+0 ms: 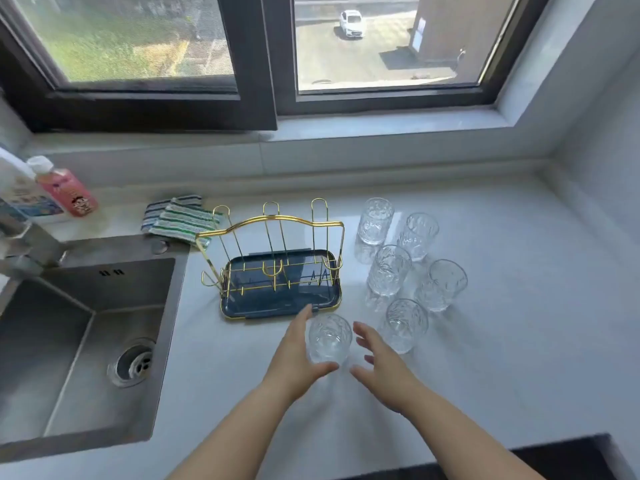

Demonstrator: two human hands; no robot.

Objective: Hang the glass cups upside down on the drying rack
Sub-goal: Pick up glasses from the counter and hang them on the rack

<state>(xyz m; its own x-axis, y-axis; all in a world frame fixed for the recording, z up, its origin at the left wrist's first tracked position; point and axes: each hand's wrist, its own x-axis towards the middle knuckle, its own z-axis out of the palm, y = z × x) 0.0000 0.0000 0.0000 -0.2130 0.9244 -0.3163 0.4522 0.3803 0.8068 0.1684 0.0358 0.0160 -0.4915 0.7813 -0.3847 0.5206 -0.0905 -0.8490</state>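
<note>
A cup (329, 338) is being gripped on the bench (485, 341), lower centre, by the left hand (298, 355), fingers clamped on it; the right hand (379, 363) is being held beside, fingers apart. The rack (277, 265) is standing empty just above. Lifting, inverting and placing over a prong is judged next.

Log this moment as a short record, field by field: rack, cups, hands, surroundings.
rack: gold wire drying rack on a dark blue tray, no cup on it
cups: six glass cups on the counter, all upright; five grouped right of the rack
nearest cup: nearest cup, in front of the tray
left hand: left hand, touching the nearest cup
right hand: right hand, open, just right of that cup
surroundings: sink to the left, striped cloth behind
</note>
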